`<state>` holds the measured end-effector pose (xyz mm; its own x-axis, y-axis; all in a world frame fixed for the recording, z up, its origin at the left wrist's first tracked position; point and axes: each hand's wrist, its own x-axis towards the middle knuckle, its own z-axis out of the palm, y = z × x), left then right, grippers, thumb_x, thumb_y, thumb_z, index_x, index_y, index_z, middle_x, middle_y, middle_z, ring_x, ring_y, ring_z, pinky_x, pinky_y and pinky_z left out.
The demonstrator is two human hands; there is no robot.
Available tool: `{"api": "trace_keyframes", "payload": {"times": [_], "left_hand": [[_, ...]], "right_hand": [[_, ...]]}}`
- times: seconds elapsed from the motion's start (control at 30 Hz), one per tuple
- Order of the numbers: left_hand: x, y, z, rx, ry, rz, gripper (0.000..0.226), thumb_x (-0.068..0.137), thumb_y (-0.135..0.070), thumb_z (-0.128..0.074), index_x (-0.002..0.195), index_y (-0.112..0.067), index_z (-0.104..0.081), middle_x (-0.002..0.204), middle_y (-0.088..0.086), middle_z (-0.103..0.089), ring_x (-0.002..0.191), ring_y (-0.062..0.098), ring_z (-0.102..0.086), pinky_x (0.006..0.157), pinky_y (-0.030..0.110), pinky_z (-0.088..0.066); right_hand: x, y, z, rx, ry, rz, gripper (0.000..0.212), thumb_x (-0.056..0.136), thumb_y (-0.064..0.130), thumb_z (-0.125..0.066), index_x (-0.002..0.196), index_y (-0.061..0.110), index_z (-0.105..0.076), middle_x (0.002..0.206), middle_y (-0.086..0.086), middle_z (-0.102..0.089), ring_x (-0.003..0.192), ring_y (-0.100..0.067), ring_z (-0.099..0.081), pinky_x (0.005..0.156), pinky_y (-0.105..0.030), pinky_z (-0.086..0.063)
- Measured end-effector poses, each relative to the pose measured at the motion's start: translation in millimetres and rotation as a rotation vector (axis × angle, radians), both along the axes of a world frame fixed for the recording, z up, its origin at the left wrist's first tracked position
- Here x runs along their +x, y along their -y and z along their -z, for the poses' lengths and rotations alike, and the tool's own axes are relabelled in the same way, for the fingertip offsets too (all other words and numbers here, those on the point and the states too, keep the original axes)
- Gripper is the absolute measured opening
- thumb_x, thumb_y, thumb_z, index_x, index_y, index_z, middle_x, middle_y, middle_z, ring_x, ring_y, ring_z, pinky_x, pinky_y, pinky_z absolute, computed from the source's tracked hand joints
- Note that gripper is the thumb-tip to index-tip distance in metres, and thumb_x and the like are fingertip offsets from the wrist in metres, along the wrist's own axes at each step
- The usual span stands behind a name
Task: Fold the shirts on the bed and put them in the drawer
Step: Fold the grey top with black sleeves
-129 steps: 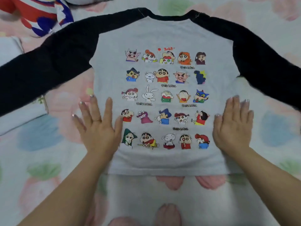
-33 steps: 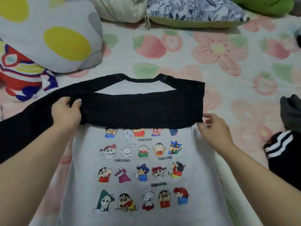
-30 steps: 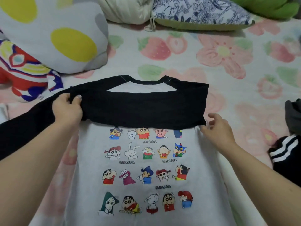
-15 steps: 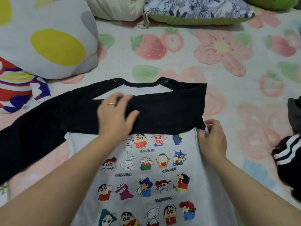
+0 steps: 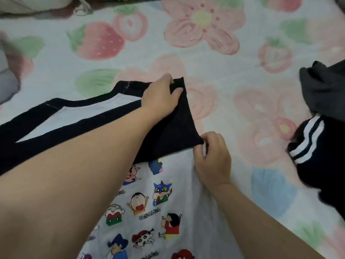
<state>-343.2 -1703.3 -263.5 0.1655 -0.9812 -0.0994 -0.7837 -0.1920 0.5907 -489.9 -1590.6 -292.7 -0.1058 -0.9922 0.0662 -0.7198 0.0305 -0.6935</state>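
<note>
Squaring the shirt's folded black sleeve, my left hand pinches its top corner, my right hand its lower one; next, I reckon, the other sleeve folds across.

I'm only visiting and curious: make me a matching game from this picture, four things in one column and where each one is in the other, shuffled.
Things
1. left hand
2. right hand
3. striped garment
4. black sleeve

Places
A. far right on the bedsheet
B. folded across the top of the cartoon shirt
C. pinching the shirt's side edge, just under the sleeve fold
D. gripping the sleeve fold's upper corner

Pairs: 1-D, 2-C, 3-A, 4-B
</note>
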Motion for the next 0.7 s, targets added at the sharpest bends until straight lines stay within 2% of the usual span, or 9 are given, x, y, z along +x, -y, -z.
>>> {"api": "trace_keyframes", "payload": {"times": [0.07, 0.17, 0.23, 0.33, 0.4, 0.47, 0.5, 0.6, 0.7], "left_hand": [[5.5, 4.5, 7.5, -0.064, -0.148, -0.068, 0.021, 0.095, -0.021, -0.049, 0.078, -0.015, -0.039, 0.074, 0.001, -0.049, 0.073, 0.022, -0.041, 0.06, 0.031, -0.024], [13.7, 2.9, 16.6, -0.124, -0.245, -0.117, 0.033, 0.093, -0.01, -0.048, 0.07, -0.022, -0.029, 0.065, -0.007, -0.035, 0.063, 0.016, -0.034, 0.052, 0.015, -0.03], [13.6, 2.6, 18.8, -0.12, -0.348, -0.101, 0.021, 0.093, -0.013, -0.051, 0.079, -0.02, -0.037, 0.063, -0.008, -0.037, 0.058, 0.008, -0.036, 0.052, 0.012, -0.03], [12.7, 6.3, 15.1, -0.085, -0.497, -0.108, 0.006, 0.095, -0.014, -0.049, 0.099, -0.018, -0.046, 0.061, -0.003, -0.039, 0.058, 0.012, -0.037, 0.056, 0.018, -0.032], [14.2, 4.7, 7.0, -0.089, -0.514, -0.119, 0.02, 0.096, -0.017, -0.048, 0.116, -0.014, -0.049, 0.068, -0.004, -0.044, 0.061, 0.008, -0.041, 0.061, 0.015, -0.035], [21.2, -10.7, -5.5, -0.202, -0.415, -0.105, 0.034, 0.096, -0.02, -0.048, 0.129, -0.011, -0.047, 0.091, -0.003, -0.055, 0.078, 0.006, -0.051, 0.076, 0.013, -0.039], [27.5, -25.1, -11.4, -0.31, -0.357, -0.095, 0.037, 0.096, -0.02, -0.047, 0.131, -0.008, -0.047, 0.104, 0.0, -0.056, 0.091, 0.01, -0.054, 0.086, 0.019, -0.041], [57.1, -87.7, -12.5, -0.457, -0.104, -0.066, 0.04, 0.094, -0.021, -0.04, 0.125, -0.001, -0.054, 0.12, 0.007, -0.059, 0.112, 0.021, -0.055, 0.097, 0.032, -0.04], [89.8, -147.8, 3.7, -0.032, 0.223, 0.027, 0.059, 0.092, -0.042, -0.026, 0.139, -0.011, -0.046, 0.146, 0.014, -0.043, 0.138, 0.03, -0.036, 0.111, 0.048, -0.027]], "right_hand": [[-2.2, 1.4, 3.1, -0.012, -0.039, 0.026, 0.008, 0.077, 0.006, -0.05, 0.078, 0.001, -0.056, 0.077, -0.015, -0.053, 0.067, -0.031, -0.049, 0.056, -0.032, -0.033], [-0.1, 2.8, 6.2, -0.04, -0.106, 0.056, 0.007, 0.074, 0.006, -0.051, 0.072, 0.001, -0.056, 0.071, -0.015, -0.052, 0.061, -0.03, -0.048, 0.053, -0.03, -0.032], [1.6, 3.8, 7.6, -0.056, -0.146, 0.061, 0.006, 0.072, 0.005, -0.053, 0.071, 0.001, -0.056, 0.07, -0.016, -0.053, 0.058, -0.03, -0.048, 0.051, -0.029, -0.033], [1.0, 2.8, 4.8, -0.034, -0.153, 0.028, 0.009, 0.072, 0.006, -0.052, 0.073, 0.0, -0.058, 0.071, -0.017, -0.053, 0.059, -0.032, -0.05, 0.051, -0.031, -0.036], [-0.8, 0.8, -2.0, 0.031, -0.148, 0.012, 0.015, 0.072, 0.007, -0.052, 0.081, -0.001, -0.062, 0.077, -0.017, -0.055, 0.068, -0.034, -0.052, 0.057, -0.033, -0.039], [-2.5, 0.4, -15.2, 0.081, -0.105, 0.039, 0.029, 0.069, 0.008, -0.053, 0.095, 0.0, -0.063, 0.089, -0.016, -0.056, 0.083, -0.031, -0.051, 0.07, -0.032, -0.038], [0.5, 0.1, -24.2, 0.043, -0.08, 0.037, 0.035, 0.068, 0.01, -0.052, 0.1, 0.0, -0.061, 0.095, -0.015, -0.057, 0.089, -0.027, -0.047, 0.076, -0.031, -0.036], [40.8, -0.7, -48.2, -0.147, -0.073, -0.223, 0.042, 0.074, 0.015, -0.044, 0.109, 0.0, -0.061, 0.109, -0.014, -0.062, 0.107, -0.022, -0.049, 0.096, -0.026, -0.036], [90.2, 9.2, -38.1, -0.044, -0.157, -0.617, 0.047, 0.09, 0.021, -0.04, 0.133, 0.003, -0.051, 0.14, -0.015, -0.051, 0.135, -0.026, -0.04, 0.114, -0.036, -0.027]]}}
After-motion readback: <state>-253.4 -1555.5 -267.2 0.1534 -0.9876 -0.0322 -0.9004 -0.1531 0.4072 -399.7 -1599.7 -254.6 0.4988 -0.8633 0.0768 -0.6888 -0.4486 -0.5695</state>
